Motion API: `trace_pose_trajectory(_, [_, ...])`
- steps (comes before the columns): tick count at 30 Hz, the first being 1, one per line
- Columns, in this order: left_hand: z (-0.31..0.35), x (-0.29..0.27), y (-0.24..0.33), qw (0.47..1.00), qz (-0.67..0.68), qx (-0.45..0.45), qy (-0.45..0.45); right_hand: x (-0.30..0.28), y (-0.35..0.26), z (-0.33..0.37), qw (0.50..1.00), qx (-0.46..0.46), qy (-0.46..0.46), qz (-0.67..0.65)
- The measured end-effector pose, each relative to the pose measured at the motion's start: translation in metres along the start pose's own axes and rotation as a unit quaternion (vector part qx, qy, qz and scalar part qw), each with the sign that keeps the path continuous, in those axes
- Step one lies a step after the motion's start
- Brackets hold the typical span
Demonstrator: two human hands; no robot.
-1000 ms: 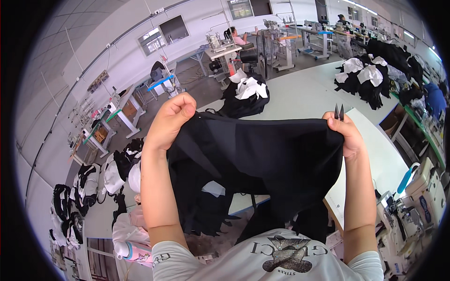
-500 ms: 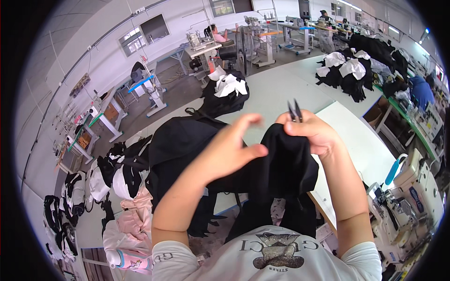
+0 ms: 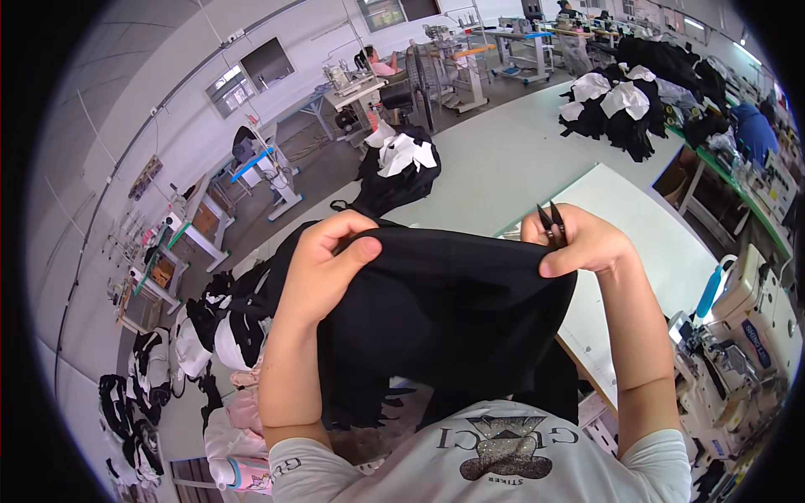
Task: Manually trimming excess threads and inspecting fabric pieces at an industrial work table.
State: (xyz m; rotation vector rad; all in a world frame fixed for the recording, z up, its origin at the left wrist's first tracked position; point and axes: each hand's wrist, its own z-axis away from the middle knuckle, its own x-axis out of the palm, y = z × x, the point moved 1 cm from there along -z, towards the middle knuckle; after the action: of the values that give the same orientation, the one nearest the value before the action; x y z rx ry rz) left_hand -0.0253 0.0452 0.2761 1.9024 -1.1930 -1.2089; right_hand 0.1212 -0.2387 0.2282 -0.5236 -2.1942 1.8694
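Observation:
A piece of black fabric (image 3: 444, 302) is stretched between my two hands, its upper edge nearly straight. My left hand (image 3: 335, 256) is closed on the left end, thumb on top of the cloth. The right end is pinched between thumb and fingers of my right hand (image 3: 583, 243). That same hand also keeps a pair of thread snips (image 3: 552, 220), their dark pointed blades sticking up past the fingers. The lower part of the cloth hangs over my lap. Behind my left hand lies more black cloth, partly hidden by the piece I hold.
A pale table (image 3: 495, 142) spreads ahead, bearing a black-and-white bundle (image 3: 402, 163) and a larger cloth pile (image 3: 620, 101). A sewing machine (image 3: 738, 327) stands close on my right. At lower left are pink fabric (image 3: 243, 415) and a pink bottle (image 3: 243, 474). Another person (image 3: 381, 65) sits far off.
My left hand, blurred and off the cloth before, has taken hold of its left end. The fabric, bunched and hanging from my right hand earlier, is now spread wide. The view has shifted slightly.

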Motion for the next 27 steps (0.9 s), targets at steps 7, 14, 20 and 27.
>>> trace_pose_trajectory(7, [0.018, -0.024, 0.004, 0.996, -0.053, 0.045, 0.057, -0.011, 0.004, 0.002, 1.000, -0.018, -0.005, 0.019])
trace_pose_trajectory(14, [0.033, -0.030, 0.008, 0.993, -0.072, 0.043, 0.082, -0.011, 0.009, -0.001, 0.999, -0.011, -0.027, 0.011])
trace_pose_trajectory(20, [0.039, -0.040, 0.011, 0.986, -0.060, 0.070, 0.140, 0.003, 0.026, -0.015, 0.993, -0.009, -0.111, 0.049])
trace_pose_trajectory(27, [0.056, -0.074, 0.007, 0.958, -0.036, 0.063, 0.278, 0.041, 0.046, -0.036, 1.000, 0.012, -0.013, 0.013])
